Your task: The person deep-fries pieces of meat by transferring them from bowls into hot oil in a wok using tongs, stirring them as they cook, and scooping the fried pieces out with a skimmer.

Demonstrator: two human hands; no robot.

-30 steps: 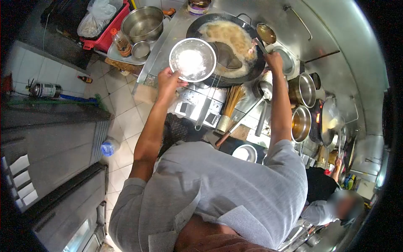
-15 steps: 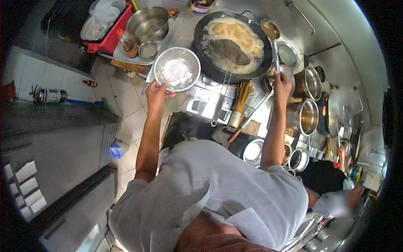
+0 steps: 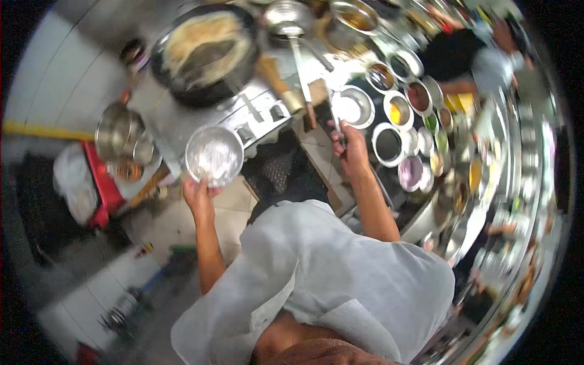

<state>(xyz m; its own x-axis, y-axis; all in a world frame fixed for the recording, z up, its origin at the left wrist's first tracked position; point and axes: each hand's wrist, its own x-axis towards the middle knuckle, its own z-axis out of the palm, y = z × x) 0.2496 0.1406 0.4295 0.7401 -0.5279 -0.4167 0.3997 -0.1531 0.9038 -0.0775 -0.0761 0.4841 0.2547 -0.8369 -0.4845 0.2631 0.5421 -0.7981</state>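
Observation:
A metal bowl (image 3: 214,156) with white powder in it is held at its near rim by my left hand (image 3: 202,193). My right hand (image 3: 351,146) is wrapped round the handle of a metal utensil (image 3: 333,109), whose far end lies close to a white-rimmed pot (image 3: 354,107) with something bright in it. Up at the left, the black wok (image 3: 163,61) holds foaming, golden oil, and a strainer (image 3: 210,61) lies in it. A bamboo brush (image 3: 281,85) and a ladle with a wooden end (image 3: 301,76) rest right of the wok.
Several small containers of ingredients, one with something yellow (image 3: 396,112), cluster at the right. A co-worker in black and grey (image 3: 453,55) stands at the upper right. A red crate (image 3: 108,187) and a steel pot (image 3: 117,129) are at the left.
The view has swung to the right, bringing the ingredient containers into sight. My right hand has moved away from the wok with the utensil. My left hand still holds the bowl.

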